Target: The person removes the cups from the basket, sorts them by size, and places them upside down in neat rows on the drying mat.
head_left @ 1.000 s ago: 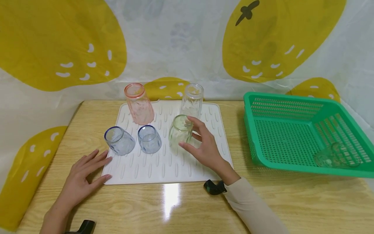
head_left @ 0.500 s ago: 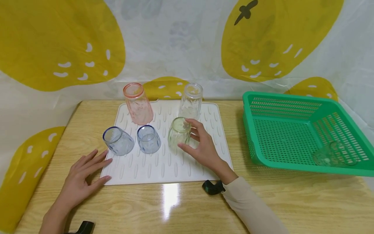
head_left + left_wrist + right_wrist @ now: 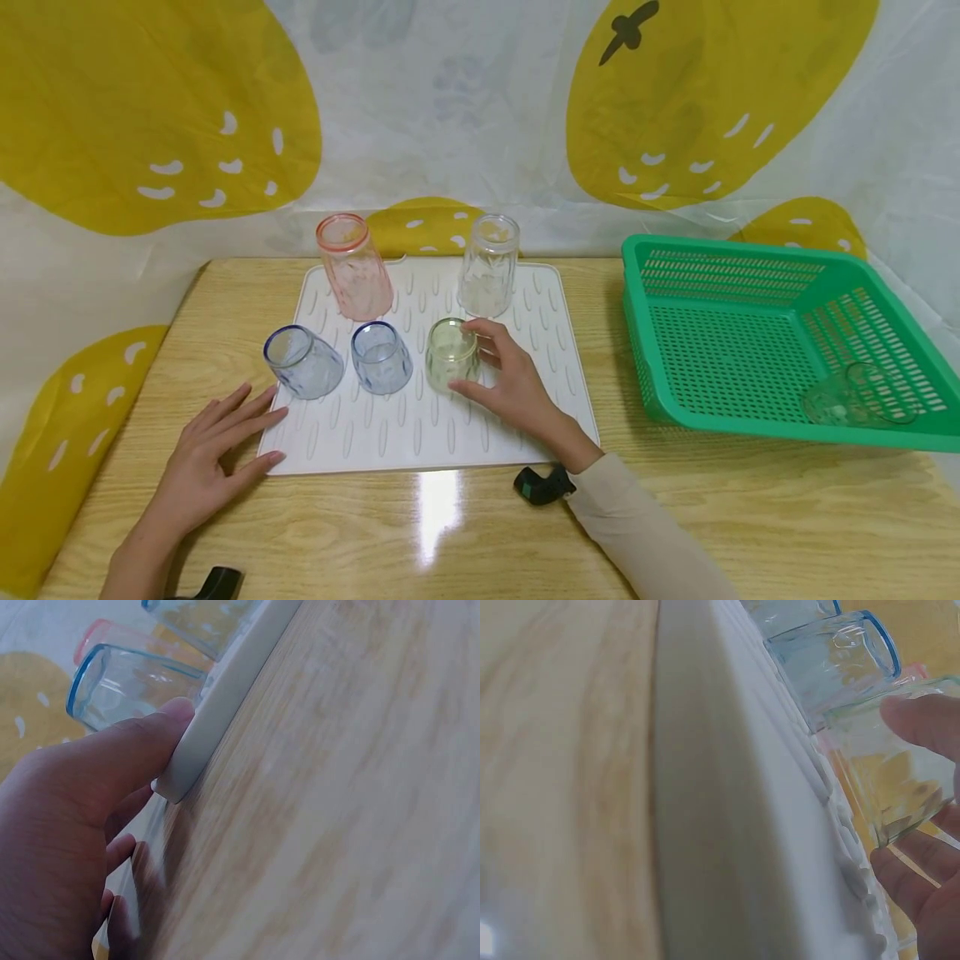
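My right hand point(image 3: 510, 379) holds a pale green glass point(image 3: 442, 360) between thumb and fingers, low over the ribbed white drying mat point(image 3: 367, 429). In the right wrist view the green glass point(image 3: 889, 761) is at the mat's surface; whether its whole base touches, I cannot tell. Just left of it stand a small blue-rimmed glass point(image 3: 382, 367) and another blue-rimmed glass point(image 3: 311, 371). My left hand point(image 3: 206, 462) rests at the mat's left edge with fingers spread. The left wrist view has its thumb point(image 3: 154, 742) against the mat's side, below a blue-rimmed glass point(image 3: 131, 686).
Behind them on the mat stand a tall pink glass point(image 3: 358, 279) and a tall clear glass point(image 3: 487, 279). On the wooden table's right is a green plastic basket point(image 3: 637, 333), with clear glassware point(image 3: 840, 404) lying inside. A patterned cloth point(image 3: 450, 100) hangs behind.
My right hand has lowered the green glass toward the mat and slightly left, into line with the blue-rimmed glasses. The tall clear glass shows more fully. My left hand has stayed put.
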A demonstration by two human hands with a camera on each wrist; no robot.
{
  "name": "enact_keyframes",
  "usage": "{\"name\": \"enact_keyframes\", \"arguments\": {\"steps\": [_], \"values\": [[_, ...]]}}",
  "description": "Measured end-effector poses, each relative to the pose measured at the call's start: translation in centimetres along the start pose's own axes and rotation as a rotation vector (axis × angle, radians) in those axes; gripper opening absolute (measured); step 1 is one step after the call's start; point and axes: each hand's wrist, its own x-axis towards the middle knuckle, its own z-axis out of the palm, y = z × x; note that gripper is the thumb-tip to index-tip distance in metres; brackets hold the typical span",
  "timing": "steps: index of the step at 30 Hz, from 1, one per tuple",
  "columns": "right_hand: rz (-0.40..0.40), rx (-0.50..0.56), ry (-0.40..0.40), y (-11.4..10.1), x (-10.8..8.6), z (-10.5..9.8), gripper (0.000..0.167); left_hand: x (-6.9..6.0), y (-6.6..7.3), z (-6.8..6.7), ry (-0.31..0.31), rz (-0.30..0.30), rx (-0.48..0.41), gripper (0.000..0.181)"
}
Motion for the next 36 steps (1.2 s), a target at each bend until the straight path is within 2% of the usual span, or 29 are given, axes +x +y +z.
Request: {"name": "enact_keyframes", "arguments": {"steps": [6, 12, 22, 29, 36], "values": [[0.017, 0.01, -0.025, -0.2, -0.16, 0.11, 0.067, -0.13, -0.08, -0.01, -0.006, -0.005, -0.002, 0.058], [0.021, 0.012, -0.028, -0.05, -0.17, 0.24, 0.068, -0.16, -0.04, 0.05, -0.001, 0.008, 0.0, 0.058], [0.026, 0.014, -0.033, 0.19, -0.16, 0.34, 0.068, -0.12, -0.12, 0.06, -0.013, -0.006, 0.004, 0.058], [0.021, 0.003, -0.032, 0.31, -0.09, 0.44, 0.069, -0.01, -0.03, 0.11, 0.008, 0.021, 0.007, 0.059], [0.013, -0.017, -0.027, 0.37, -0.08, 0.51, 0.069, -0.03, -0.02, 0.0, -0.004, 0.002, 0.005, 0.059]]}}
